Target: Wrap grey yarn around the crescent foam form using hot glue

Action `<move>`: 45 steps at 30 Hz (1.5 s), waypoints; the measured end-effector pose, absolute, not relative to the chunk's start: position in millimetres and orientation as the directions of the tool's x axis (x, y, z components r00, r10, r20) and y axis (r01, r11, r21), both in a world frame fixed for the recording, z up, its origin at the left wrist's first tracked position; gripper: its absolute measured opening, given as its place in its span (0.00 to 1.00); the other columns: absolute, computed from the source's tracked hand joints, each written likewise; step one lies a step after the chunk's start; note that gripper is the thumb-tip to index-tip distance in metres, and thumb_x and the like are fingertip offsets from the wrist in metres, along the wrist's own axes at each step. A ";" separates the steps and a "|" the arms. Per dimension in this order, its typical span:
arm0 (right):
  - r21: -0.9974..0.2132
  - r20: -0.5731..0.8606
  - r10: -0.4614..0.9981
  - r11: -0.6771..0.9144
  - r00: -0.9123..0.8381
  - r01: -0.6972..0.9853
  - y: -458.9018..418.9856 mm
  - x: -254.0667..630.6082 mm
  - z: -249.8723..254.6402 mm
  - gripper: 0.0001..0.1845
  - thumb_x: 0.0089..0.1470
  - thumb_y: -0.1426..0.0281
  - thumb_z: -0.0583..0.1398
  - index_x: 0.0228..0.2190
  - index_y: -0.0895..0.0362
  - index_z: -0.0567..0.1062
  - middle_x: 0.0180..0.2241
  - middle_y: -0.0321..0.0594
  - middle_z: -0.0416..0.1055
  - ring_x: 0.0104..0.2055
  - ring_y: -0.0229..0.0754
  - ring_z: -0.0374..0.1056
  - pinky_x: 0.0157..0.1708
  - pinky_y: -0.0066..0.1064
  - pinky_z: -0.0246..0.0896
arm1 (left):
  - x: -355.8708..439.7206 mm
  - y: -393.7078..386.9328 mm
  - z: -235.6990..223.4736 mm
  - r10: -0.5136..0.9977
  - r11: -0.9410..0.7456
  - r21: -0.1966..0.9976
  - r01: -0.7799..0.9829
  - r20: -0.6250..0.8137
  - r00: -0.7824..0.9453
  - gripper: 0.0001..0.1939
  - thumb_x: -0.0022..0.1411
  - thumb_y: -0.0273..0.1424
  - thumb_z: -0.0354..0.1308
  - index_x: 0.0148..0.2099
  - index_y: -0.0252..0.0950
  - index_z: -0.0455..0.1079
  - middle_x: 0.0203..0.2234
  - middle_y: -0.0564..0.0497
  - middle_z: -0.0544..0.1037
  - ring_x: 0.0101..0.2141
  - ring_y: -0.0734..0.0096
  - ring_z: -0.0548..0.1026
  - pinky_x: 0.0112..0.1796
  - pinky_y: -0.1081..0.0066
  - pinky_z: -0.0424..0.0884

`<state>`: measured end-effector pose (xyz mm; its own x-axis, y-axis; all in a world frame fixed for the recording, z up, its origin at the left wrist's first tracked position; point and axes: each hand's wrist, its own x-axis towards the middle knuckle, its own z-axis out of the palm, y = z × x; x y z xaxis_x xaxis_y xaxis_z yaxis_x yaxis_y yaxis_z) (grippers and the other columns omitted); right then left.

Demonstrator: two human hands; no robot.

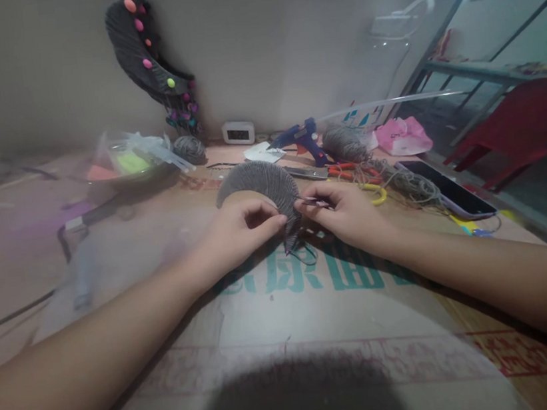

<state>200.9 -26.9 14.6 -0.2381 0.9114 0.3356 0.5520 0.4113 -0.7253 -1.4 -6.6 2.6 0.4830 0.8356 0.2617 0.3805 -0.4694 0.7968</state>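
A crescent (263, 179) wrapped in grey yarn lies in front of me, with a bare tan edge on its inner curve. My left hand (243, 226) grips the crescent from the left, its thumb and index finger meeting at the wrapped part. At the crescent's right edge, my right hand (342, 213) is closed in a pinch on a thin dark strand of yarn (317, 202). Below the hands, the narrow lower tip (292, 231) of the crescent points toward me, and a loop of dark yarn (310, 254) hangs beside it.
Printed cardboard (289, 324) covers the table. Behind the crescent are a blue glue gun (302, 139), a small clock (238, 132) and grey yarn (346, 141). Orange-handled pliers (349, 169) and a phone (445, 188) lie right; a bowl (133, 176) stands left. A decorated crescent (133, 55) hangs behind.
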 end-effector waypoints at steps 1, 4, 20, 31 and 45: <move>-0.727 0.334 0.911 0.411 -0.240 0.549 -27.0 200.9 14.1 0.08 0.52 0.69 0.59 0.24 0.57 0.70 0.19 0.31 0.63 0.22 0.32 0.57 0.22 0.24 0.52 | -1.5 -6.6 3.3 0.828 -0.491 0.780 0.388 0.281 0.485 0.13 0.59 0.39 0.58 0.29 0.35 0.73 0.28 0.50 0.75 0.31 0.71 0.71 0.33 0.71 0.66; -0.741 0.319 0.917 0.399 -0.239 0.541 -27.1 201.6 12.5 0.06 0.52 0.70 0.59 0.25 0.57 0.71 0.19 0.30 0.62 0.20 0.31 0.56 0.21 0.24 0.52 | -1.7 -6.2 3.9 0.821 -0.490 0.789 0.371 0.275 0.500 0.12 0.59 0.37 0.56 0.28 0.35 0.71 0.28 0.51 0.75 0.30 0.72 0.71 0.33 0.71 0.66; -0.886 0.184 0.968 0.238 -0.168 0.398 -23.6 203.3 12.8 0.14 0.55 0.59 0.59 0.28 0.57 0.70 0.19 0.30 0.62 0.19 0.33 0.56 0.20 0.26 0.50 | -3.0 -5.0 -2.0 0.873 -0.307 0.917 0.253 0.165 0.460 0.20 0.67 0.39 0.44 0.25 0.37 0.63 0.19 0.54 0.68 0.22 0.74 0.66 0.26 0.72 0.62; -0.756 0.304 0.925 0.380 -0.229 0.533 -28.1 201.3 14.8 0.11 0.54 0.65 0.59 0.23 0.57 0.69 0.20 0.32 0.65 0.23 0.33 0.59 0.23 0.26 0.53 | -1.2 -6.1 8.1 0.848 -0.396 0.854 0.337 0.199 0.491 0.16 0.58 0.43 0.58 0.28 0.34 0.73 0.26 0.49 0.76 0.27 0.72 0.71 0.29 0.72 0.66; -0.726 0.324 0.919 0.395 -0.226 0.563 -26.1 201.7 12.1 0.06 0.51 0.70 0.60 0.23 0.57 0.70 0.20 0.31 0.65 0.23 0.33 0.59 0.24 0.25 0.54 | -0.7 -5.2 2.7 0.835 -0.449 0.819 0.358 0.241 0.495 0.10 0.59 0.35 0.55 0.30 0.35 0.70 0.26 0.52 0.74 0.29 0.72 0.69 0.31 0.72 0.65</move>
